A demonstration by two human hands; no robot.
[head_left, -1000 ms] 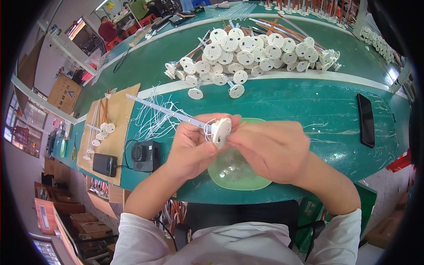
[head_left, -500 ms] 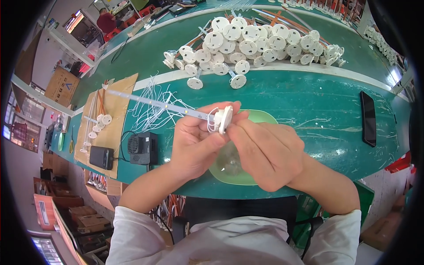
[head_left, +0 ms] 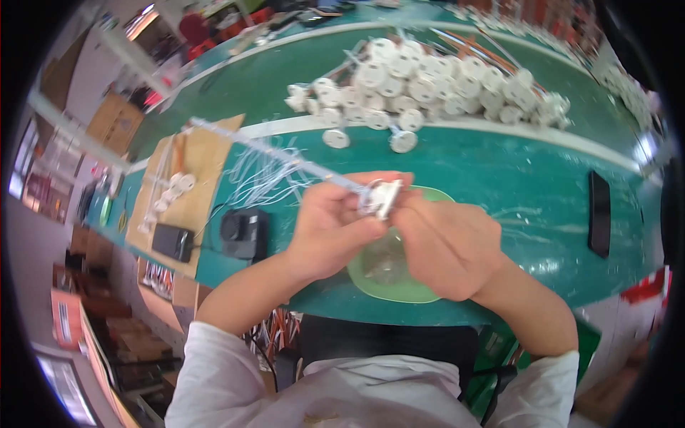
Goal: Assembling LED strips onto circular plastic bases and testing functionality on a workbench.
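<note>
My left hand [head_left: 325, 228] is closed around the base end of a narrow LED light bar [head_left: 285, 155], which points up and to the left. At that end sits a white round cap [head_left: 387, 200], tilted on edge, with thin white wire looped beside it. The fingers of my right hand [head_left: 453, 246] are pinched together against the right side of the cap. Whatever lies between those fingertips is hidden. Below both hands stands a light green bowl [head_left: 396, 294] with small clear or shiny bits inside, partly covered by my right hand.
A large heap of white round-capped light bars [head_left: 428, 85] lies at the back. To the left are loose white wires [head_left: 260, 175], a cardboard sheet [head_left: 207, 143] with more capped bars, and two black devices [head_left: 244, 232]. A black phone [head_left: 599, 214] lies at the right.
The whole view has shifted slightly and blurred. Both hands still hold their places at the cap, with the light bar tilted a little more steeply.
</note>
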